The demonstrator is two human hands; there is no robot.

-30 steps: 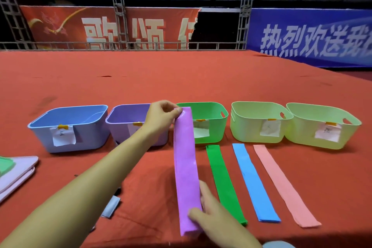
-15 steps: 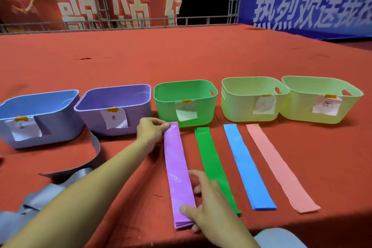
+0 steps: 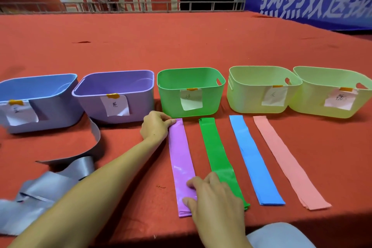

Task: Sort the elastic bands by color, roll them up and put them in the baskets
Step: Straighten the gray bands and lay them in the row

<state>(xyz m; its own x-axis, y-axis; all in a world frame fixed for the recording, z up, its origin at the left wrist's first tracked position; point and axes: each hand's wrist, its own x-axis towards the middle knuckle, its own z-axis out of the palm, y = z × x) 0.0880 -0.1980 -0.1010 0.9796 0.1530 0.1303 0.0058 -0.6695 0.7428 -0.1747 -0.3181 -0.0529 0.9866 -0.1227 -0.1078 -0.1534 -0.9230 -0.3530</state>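
Observation:
A purple band [image 3: 180, 155] lies flat and lengthwise on the red cloth. My left hand [image 3: 155, 126] pinches its far end. My right hand [image 3: 213, 195] presses on its near end, covering part of the green band [image 3: 214, 148] beside it. To the right lie a blue band [image 3: 249, 153] and a pink band [image 3: 281, 153], both flat. Several grey bands [image 3: 50, 179] lie in a loose heap at the left. Behind the bands stand a blue basket [image 3: 40, 86], a purple basket [image 3: 114, 82], a green basket [image 3: 189, 78] and two pale green baskets [image 3: 259, 78] [image 3: 330, 80], each with a paper label.
The table's front edge [image 3: 302, 220] runs just below the bands' near ends. A knee in pale cloth [image 3: 279, 235] shows below it. Red cloth stretches far behind the baskets to a metal railing [image 3: 120, 5] and banners.
The purple band, held up by its far end a second ago, has been laid flat on the cloth. The view has tilted down and the grey heap has come into sight.

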